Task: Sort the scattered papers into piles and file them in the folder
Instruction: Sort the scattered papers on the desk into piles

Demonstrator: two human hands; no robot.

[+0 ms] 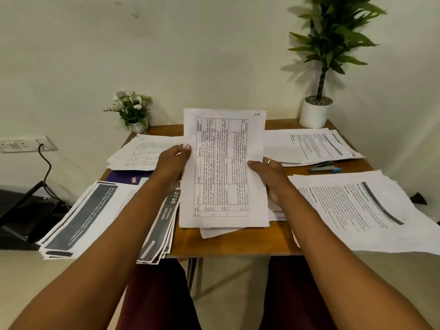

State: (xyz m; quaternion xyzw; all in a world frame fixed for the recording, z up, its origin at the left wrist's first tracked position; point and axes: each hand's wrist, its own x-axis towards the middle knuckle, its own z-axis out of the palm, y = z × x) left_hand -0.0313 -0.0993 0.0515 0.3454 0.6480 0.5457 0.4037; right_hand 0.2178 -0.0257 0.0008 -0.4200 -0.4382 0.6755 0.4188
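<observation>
Checking one sheet [223, 167]
My left hand [172, 163] pinches it at 9 o'clock, my right hand [269, 177] at 3; read first, then lay flat.

Soft even light, plant [333, 32] shadow on wall [190, 55] (cast leftward), wide-angle bending at edges
</observation>
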